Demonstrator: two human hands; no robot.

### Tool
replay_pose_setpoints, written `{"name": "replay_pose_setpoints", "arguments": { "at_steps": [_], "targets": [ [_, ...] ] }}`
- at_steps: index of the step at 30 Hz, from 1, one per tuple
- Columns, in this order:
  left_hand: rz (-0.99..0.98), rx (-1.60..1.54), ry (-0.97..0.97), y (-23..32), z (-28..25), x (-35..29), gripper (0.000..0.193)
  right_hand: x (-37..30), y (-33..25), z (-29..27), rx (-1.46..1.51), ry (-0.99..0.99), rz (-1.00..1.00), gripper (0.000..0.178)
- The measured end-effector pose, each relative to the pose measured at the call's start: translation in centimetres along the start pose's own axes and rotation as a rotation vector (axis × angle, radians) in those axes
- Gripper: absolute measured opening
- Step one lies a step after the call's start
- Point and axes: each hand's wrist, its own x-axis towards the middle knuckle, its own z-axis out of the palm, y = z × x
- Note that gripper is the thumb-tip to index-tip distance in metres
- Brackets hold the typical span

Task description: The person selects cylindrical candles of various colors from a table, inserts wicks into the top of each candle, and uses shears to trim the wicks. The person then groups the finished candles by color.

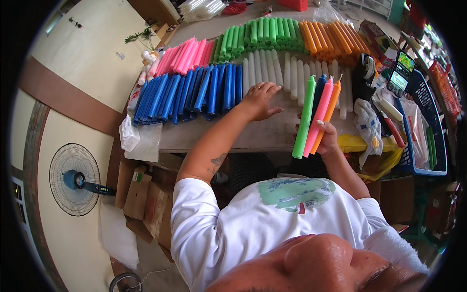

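My right hand [329, 138] is closed around a small upright bunch of candles: a green candle [305, 119], a dark blue candle [319, 90], a pink candle [318, 118] and an orange candle [332, 104]. My left hand [261, 100] reaches over the near ends of the white candles [262, 65], fingers apart and nothing visible in them. Left of it lies a stack of blue candles [194, 90]. Behind are piles of pink candles [184, 56], green candles [270, 31] and orange candles [333, 39]. More white candles [294, 78] lie behind the held bunch.
Right of the candles are a cloth [368, 127], yellow plastic [352, 143], a red-handled tool [392, 130], a phone [400, 75] and a blue basket [440, 166]. A plastic bag [129, 134] sits at the table's left corner. Cardboard boxes [141, 194] and a fan [74, 179] stand left.
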Motion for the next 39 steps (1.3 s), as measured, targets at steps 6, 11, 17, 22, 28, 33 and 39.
{"name": "replay_pose_setpoints", "arguments": {
  "at_steps": [6,11,17,22,28,33,39],
  "targets": [
    [-0.101,0.137,0.109,-2.1,2.8,1.8,0.060,0.3,0.0,0.0,0.007,-0.026,0.009,0.059],
    [-0.099,0.111,0.182,-3.9,4.3,3.4,0.045,0.2,-0.2,0.4,0.030,-0.047,0.029,0.058],
    [-0.077,-0.191,0.373,-3.6,0.8,3.3,0.011,0.1,-0.4,0.3,0.047,-0.036,0.025,0.058],
    [-0.095,-0.163,0.447,-2.3,-1.5,3.8,0.029,0.3,-0.2,0.5,0.056,-0.091,0.017,0.057],
    [-0.123,-0.108,0.373,-1.3,-1.3,5.0,0.041,0.2,-0.1,0.2,0.030,-0.046,0.013,0.057],
    [-0.144,-0.125,0.375,-2.2,0.5,5.0,0.024,0.4,0.1,-0.2,-0.002,-0.012,0.008,0.060],
    [0.008,0.005,0.498,-1.5,-1.1,2.6,0.030,0.3,0.1,-0.1,0.004,-0.012,0.018,0.059]
  ]
}}
